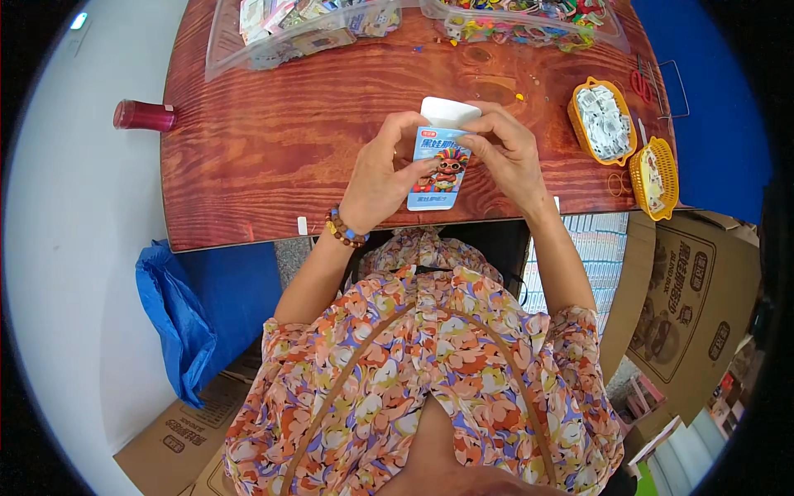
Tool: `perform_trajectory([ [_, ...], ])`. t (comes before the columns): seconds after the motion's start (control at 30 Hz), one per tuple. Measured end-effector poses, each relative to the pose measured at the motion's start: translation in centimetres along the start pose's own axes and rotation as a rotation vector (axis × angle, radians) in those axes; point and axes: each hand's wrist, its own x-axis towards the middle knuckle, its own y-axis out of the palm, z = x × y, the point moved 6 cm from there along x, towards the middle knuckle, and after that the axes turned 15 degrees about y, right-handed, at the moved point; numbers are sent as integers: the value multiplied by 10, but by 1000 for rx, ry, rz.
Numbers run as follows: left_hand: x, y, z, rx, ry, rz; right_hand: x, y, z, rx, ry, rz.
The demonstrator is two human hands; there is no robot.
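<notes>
Between my two hands, over the table's near edge, is a small light-blue printed cardboard box [438, 183] with a cartoon figure on its front. Its white top flap [447, 111] stands up at the far end. My left hand [382, 169] grips the box's left side, thumb across the front. At the upper right corner my right hand [506, 149] pinches the box near the flap with thumb and forefinger. The inside of the box is hidden from view.
Two clear plastic bins [331, 40] [529, 35] of small packets and colourful pieces stand at the far edge. At right are yellow baskets [576, 124] [667, 157] and red-handled scissors [640, 86]. A red jar [145, 115] sits at left. Cardboard boxes [703, 289] flank me.
</notes>
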Motion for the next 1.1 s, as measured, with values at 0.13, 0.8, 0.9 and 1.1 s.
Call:
perform_trajectory([
  [0.13, -1, 3, -3, -73, 93, -39, -4, 0, 18, 262, 232, -9],
  [0.8, -9, 10, -18, -167, 38, 29, 5, -15, 39, -100, 355, 214],
  [0.9, -10, 10, -14, -154, 25, 15, 6, -14, 39, -189, 329, 238],
  [1.1, -10, 14, -14, -173, -42, -25, 2, -14, 47, -322, 180, 238],
])
